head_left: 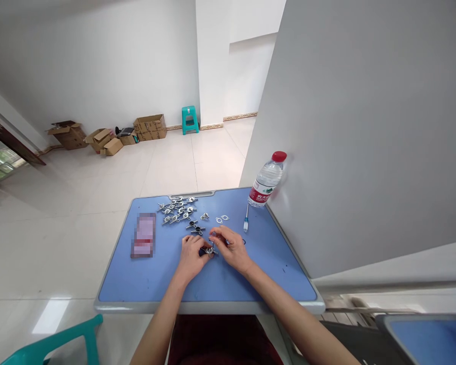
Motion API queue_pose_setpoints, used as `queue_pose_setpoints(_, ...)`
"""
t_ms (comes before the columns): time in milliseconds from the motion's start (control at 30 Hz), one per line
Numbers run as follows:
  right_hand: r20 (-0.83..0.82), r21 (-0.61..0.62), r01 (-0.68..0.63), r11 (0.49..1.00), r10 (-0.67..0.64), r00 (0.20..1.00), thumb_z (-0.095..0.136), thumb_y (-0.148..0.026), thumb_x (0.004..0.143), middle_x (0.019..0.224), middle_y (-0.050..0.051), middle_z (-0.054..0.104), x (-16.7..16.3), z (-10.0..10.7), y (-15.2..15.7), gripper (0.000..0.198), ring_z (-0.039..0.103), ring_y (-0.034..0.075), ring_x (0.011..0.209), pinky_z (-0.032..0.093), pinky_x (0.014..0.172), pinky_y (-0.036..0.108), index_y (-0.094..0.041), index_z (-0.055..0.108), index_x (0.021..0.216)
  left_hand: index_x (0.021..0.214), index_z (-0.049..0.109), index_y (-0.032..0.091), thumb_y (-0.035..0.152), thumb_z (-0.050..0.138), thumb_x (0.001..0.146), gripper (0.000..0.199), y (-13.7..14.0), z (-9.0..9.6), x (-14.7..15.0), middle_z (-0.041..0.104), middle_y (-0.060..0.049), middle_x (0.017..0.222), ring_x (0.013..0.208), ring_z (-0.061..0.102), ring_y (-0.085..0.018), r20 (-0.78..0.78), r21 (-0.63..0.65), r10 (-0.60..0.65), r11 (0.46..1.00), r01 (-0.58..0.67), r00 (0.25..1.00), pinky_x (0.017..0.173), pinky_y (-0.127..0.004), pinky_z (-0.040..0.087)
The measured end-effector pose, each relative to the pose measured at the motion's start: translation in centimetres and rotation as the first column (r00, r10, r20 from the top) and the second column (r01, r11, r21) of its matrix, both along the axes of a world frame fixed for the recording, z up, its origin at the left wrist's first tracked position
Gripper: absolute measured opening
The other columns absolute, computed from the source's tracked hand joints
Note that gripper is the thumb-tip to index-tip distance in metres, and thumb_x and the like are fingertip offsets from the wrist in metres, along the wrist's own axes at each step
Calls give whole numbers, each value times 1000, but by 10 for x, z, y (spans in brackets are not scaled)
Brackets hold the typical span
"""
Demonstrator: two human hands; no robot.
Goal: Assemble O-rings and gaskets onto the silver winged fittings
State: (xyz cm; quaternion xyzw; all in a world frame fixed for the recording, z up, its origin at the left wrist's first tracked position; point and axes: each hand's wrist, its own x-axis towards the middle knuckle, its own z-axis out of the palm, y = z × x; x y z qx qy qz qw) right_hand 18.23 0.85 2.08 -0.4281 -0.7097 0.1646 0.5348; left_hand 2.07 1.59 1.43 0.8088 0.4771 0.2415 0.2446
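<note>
My left hand [192, 253] and my right hand [231, 246] meet over the middle of a blue desk [155, 279]. Between their fingertips both hold a small metal part [210, 250] with a dark piece on it. A pile of several similar shiny metal parts [177, 209] lies at the far side of the desk. Two assembled parts [195, 226] and a few flat metal plates [222, 219] sit just beyond my hands. A small screwdriver with a blue and clear handle [246, 218] lies to the right of the plates.
A water bottle with a red cap [268, 180] stands at the desk's far right corner against a grey wall. A blurred pink object [143, 235] lies on the desk's left. Cardboard boxes [110, 137] and a teal stool [189, 119] stand far across the floor. A teal chair edge [53, 342] is at lower left.
</note>
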Motion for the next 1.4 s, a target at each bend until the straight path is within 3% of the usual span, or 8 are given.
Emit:
queue_pose_setpoints(333,-42,14,-7,1000,7,999,52,-24,93,73,1,62,3,-1,-3,10,55,14,60,47,60,26,-21,62,93,87,62,24,17,63,81,9,-1,0,0,66,1,85,88,60,-20,-12,3,0,1000,0,1000,93,-39,36)
queue_pose_setpoints(567,-127,-43,9,999,-15,992,55,-28,92,75,2,66,2,0,-4,13,60,16,64,50,63,28,-21,65,96,84,64,25,19,64,82,6,-1,0,0,67,0,89,93,60,-22,-23,-10,-14,1000,13,1000,94,-41,36)
queue_pose_setpoints(800,-14,35,-78,996,78,997,52,-26,95,76,2,69,-4,-3,-2,14,62,17,68,49,68,31,-23,64,100,94,66,27,20,66,81,15,0,-4,0,66,0,91,90,59,-20,-6,15,-20,1000,20,1000,92,-40,37)
queue_pose_setpoints(1033,-37,43,-48,998,50,998,52,-24,95,77,1,68,-2,-5,-1,12,60,16,68,48,68,30,-23,62,101,84,64,24,19,66,81,6,1,-4,0,65,0,88,91,59,-20,-13,22,-24,999,24,1000,93,-40,36)
queue_pose_setpoints(1200,18,76,-76,994,75,997,51,-24,96,76,1,68,-2,-2,-1,13,59,17,68,46,67,30,-23,62,102,91,65,25,19,67,81,12,1,-4,-1,65,0,89,90,59,-20,-9,19,-28,999,28,1000,92,-40,36)
queue_pose_setpoints(1400,122,183,-197,963,177,977,44,-23,100,80,3,68,-7,1,0,21,56,17,67,46,66,32,-23,61,113,85,65,23,17,67,80,8,2,-10,0,67,0,90,90,59,-20,-6,43,-4,999,4,1000,93,-39,37)
